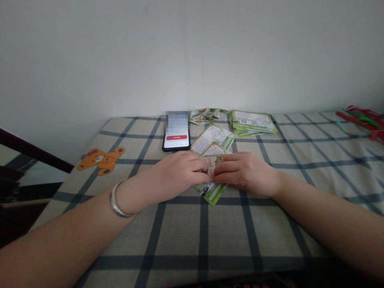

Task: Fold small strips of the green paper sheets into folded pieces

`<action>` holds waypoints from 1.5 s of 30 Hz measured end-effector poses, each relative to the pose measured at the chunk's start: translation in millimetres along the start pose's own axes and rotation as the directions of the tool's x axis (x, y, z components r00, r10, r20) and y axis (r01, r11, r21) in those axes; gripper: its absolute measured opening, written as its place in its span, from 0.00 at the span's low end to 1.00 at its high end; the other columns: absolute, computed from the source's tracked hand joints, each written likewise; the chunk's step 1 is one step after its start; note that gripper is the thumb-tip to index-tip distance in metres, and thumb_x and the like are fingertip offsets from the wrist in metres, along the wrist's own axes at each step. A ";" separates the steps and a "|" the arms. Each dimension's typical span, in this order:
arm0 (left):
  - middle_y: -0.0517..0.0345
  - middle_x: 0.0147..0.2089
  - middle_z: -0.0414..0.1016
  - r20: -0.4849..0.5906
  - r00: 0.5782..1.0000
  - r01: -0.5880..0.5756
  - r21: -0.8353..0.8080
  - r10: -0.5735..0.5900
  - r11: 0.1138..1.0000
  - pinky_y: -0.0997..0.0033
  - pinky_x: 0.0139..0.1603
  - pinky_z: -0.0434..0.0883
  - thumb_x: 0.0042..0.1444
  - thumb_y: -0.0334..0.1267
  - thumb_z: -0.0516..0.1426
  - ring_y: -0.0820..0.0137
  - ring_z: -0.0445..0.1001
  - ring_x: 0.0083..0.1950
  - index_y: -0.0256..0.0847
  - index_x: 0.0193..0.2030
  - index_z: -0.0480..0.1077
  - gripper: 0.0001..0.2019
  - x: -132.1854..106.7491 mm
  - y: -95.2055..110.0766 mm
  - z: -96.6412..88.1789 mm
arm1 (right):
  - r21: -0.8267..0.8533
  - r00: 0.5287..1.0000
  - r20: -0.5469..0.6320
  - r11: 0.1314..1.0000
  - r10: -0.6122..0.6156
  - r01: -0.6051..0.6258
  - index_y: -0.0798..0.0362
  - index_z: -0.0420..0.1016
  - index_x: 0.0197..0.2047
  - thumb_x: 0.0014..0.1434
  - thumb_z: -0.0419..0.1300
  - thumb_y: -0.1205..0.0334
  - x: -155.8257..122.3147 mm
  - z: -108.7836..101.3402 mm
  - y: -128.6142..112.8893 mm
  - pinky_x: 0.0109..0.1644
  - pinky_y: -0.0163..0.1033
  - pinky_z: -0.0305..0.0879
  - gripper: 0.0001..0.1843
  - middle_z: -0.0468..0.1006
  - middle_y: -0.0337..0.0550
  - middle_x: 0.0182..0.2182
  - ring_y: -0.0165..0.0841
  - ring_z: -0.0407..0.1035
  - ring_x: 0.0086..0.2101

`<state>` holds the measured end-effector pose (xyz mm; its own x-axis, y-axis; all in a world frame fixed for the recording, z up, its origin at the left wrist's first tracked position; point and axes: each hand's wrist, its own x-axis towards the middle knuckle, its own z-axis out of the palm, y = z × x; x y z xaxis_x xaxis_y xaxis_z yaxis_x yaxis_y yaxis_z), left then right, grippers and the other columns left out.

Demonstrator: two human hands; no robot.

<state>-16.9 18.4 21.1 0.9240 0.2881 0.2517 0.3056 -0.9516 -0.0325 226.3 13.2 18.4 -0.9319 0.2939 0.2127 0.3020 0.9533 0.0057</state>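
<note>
My left hand [177, 174] and my right hand [244, 172] meet at the middle of the checked cloth [186, 236], fingers curled and pinching a green and white printed leaflet [213, 193] between them. The leaflet lies flat on the cloth, and its near corner sticks out below my fingers. More of the leaflet, or another like it [213, 141], spreads out just behind my hands. A silver bangle [117, 205] circles my left wrist.
A phone [177, 135] with a lit screen lies behind my left hand. A stack of green leaflets [253, 122] and some folded ones [205, 115] sit by the wall. Red and green strips [364, 119] lie far right. A bear print [101, 160] marks the cloth's left.
</note>
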 end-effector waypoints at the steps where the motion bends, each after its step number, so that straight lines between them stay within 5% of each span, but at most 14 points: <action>1: 0.56 0.42 0.76 0.004 1.000 0.003 -0.014 -0.003 1.000 0.62 0.47 0.70 0.62 0.32 0.55 0.66 0.72 0.44 0.45 0.44 0.76 0.09 -0.1 0.0 -0.7 | 0.002 1.000 0.006 1.000 0.004 -0.004 0.50 0.75 0.47 0.68 0.49 0.64 -0.5 -0.4 -0.1 0.44 0.41 0.62 0.14 0.79 0.42 0.45 0.35 0.68 0.42; 22: 0.58 0.46 0.77 0.072 0.997 0.017 -0.058 -0.013 0.998 0.63 0.48 0.70 0.63 0.30 0.54 0.66 0.72 0.47 0.47 0.47 0.75 0.11 -8.9 -5.3 -5.7 | 0.101 0.992 0.086 0.989 0.096 -0.104 0.51 0.77 0.39 0.65 0.54 0.68 -2.4 -18.5 -2.1 0.41 0.38 0.60 0.10 0.78 0.41 0.38 0.32 0.67 0.39; 45: 0.62 0.46 0.76 0.119 0.991 0.071 -0.139 -0.055 0.988 0.69 0.48 0.68 0.61 0.26 0.54 0.70 0.71 0.47 0.45 0.39 0.74 0.11 -14.0 -5.2 -13.7 | 0.209 0.975 0.121 0.955 0.188 -0.210 0.49 0.80 0.36 0.59 0.57 0.73 -14.8 -27.3 2.2 0.42 0.35 0.62 0.12 0.79 0.38 0.42 0.30 0.70 0.41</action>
<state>-34.6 17.8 31.0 0.9265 0.3506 0.1366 0.3357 -0.9342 0.1207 246.3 9.1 41.9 -0.8759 0.4740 0.0899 0.4422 0.8633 -0.2433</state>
